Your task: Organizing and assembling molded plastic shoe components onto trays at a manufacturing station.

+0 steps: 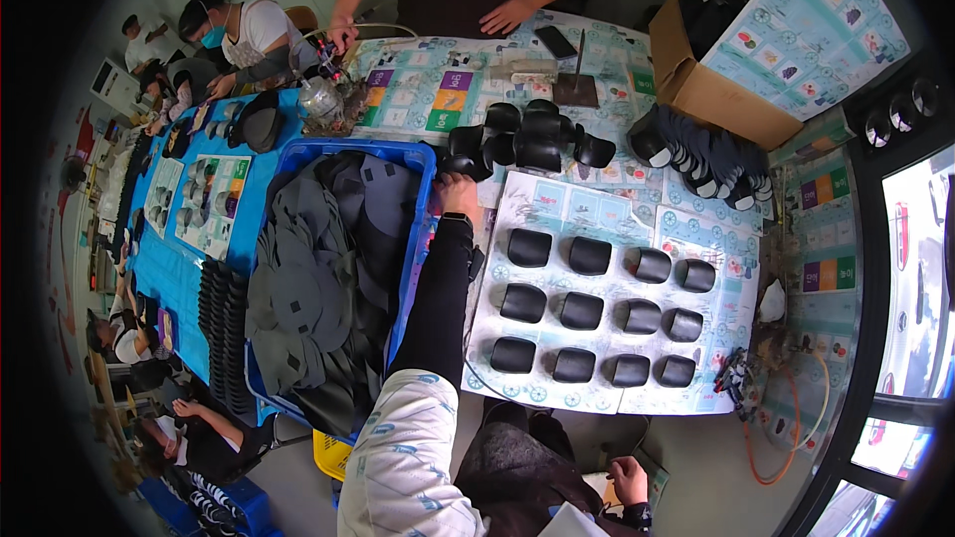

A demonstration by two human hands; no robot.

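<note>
A: What is the left hand (459, 195) at?

B: A black pad (470, 166), smooth and softly glossy, bent into a shallow arch. It lies at the near left side of a loose pile (538, 153) on the table (629, 38), just past the far left corner of a pale patterned sheet (734, 283). The fingertips are partly hidden, so I can't tell whether they grip it or only touch it.

A: Which way does it point?

B: I can't tell; its neighbours and the hand hide its outline. The twelve pads (581, 310) on the sheet read better: three rows of four, rounded backs up, long axes running roughly between the sheet's left and right edges.

A: And the right hand (627, 481)?

B: Below the table's near edge, fingers loosely curled. Whether it holds anything I can't tell.

A: What lies around?

B: Left of the forearm, a blue plastic crate (427, 175) heaped with flat, matt, dark grey pieces (318, 278). Right of the pile, a fan of overlapping curved pieces (701, 161); behind it, by the far right corner, a brown cardboard box (736, 111). A co-worker's hand (508, 16) rests at the far edge, near a dark phone (555, 43).
</note>
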